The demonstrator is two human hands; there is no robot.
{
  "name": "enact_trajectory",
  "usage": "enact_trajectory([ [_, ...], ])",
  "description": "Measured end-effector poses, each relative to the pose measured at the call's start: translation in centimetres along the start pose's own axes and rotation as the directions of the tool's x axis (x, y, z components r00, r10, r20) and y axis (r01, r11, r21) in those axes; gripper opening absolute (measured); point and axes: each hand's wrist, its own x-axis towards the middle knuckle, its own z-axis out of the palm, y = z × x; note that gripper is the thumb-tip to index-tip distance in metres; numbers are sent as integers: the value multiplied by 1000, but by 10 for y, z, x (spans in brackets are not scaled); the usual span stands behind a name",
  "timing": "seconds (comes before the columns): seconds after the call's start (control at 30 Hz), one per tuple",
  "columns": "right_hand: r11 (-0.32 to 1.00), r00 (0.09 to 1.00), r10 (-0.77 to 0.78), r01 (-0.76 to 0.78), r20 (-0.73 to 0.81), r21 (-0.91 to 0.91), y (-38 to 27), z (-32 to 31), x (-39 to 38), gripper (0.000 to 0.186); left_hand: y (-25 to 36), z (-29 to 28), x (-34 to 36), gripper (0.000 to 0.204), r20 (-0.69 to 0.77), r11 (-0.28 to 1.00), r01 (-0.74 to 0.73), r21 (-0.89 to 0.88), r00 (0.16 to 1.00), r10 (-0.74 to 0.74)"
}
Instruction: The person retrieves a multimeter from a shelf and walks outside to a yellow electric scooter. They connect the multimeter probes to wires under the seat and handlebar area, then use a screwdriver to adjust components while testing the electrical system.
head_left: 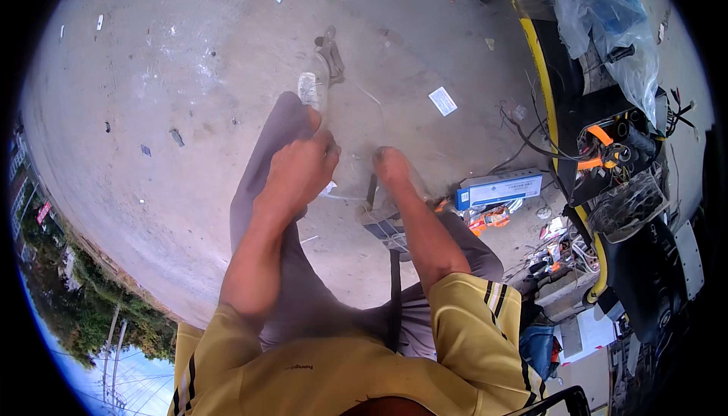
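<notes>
My left hand (pixel 303 164) is curled closed above my left leg, near the middle of the view. What its fingers hold, if anything, is hidden. To its right, my right hand (pixel 391 167) is closed too, and its grip is blurred. A dark strap-like piece (pixel 371 190) shows just below the right hand; whether the fingers grip it cannot be made out. Between and below the hands runs a thin pale strip (pixel 345 197). A dark, boxy object (pixel 385 228) sits beneath my right forearm, partly covered by it. Beyond my left hand are a whitish shoe (pixel 312 90) and a brown crumpled piece (pixel 331 53).
Right of my forearm lies a blue-and-white box (pixel 499 190) with an orange item (pixel 489 219) beside it. A black-and-yellow vehicle (pixel 546 86) stands along the right, carrying orange-handled pliers (pixel 603 160) and a clear plastic bag (pixel 607 29). A white card (pixel 443 102) lies on dusty ground.
</notes>
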Motion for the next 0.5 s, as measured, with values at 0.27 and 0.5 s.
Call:
enact_trajectory([
  [0.27,942,998,-27,9,-49,-335,34,116,103,18,-9,-25,0,19,42,985,1,175,999,-9],
  [0.5,895,981,-192,168,-18,-413,48,138,117,16,-2,-25,-5,17,69,978,-34,205,997,20],
])
